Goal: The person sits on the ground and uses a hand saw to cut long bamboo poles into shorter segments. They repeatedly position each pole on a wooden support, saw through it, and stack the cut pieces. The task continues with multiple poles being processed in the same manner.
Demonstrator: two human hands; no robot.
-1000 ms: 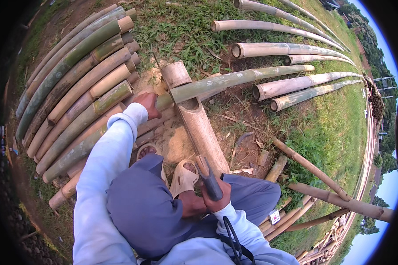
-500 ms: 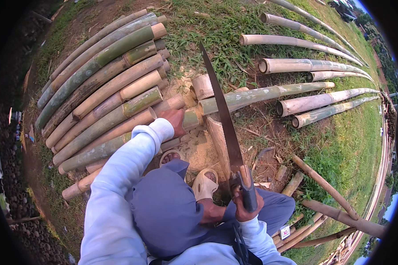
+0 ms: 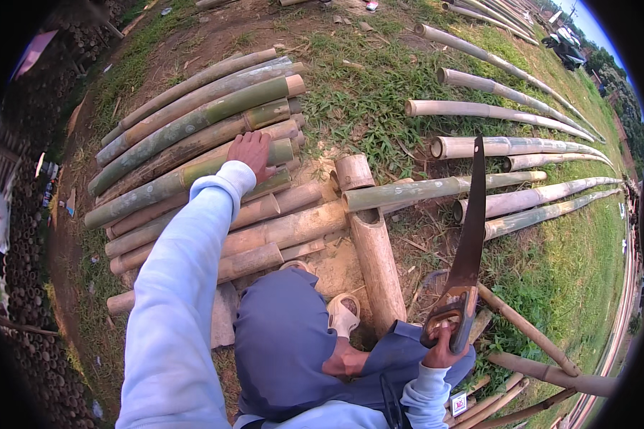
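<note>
My left hand [image 3: 252,151] lies with bent fingers over the near end of a green bamboo piece [image 3: 157,187], on top of a stack of cut bamboo at the left. In my right hand [image 3: 447,344] is a handsaw [image 3: 472,236]; its wooden handle is gripped low at the right and the dark blade points up and away. A long bamboo pole [image 3: 444,190] rests across a thick split bamboo support [image 3: 377,268] in front of me. The saw blade passes over the pole's view on the right, and I cannot tell whether they touch.
Other cut bamboo pieces [image 3: 254,91] are stacked at the left. Several long poles [image 3: 522,146] lie on the grass at the right. Sawdust [image 3: 336,266] covers the ground by my sandal [image 3: 343,314]. Crossed poles [image 3: 551,372] stand at lower right; a motorbike [image 3: 567,48] is far off.
My left hand has moved from the pole by the support up onto the stack, with the green bamboo piece under it. The saw has swung to the right, away from the support.
</note>
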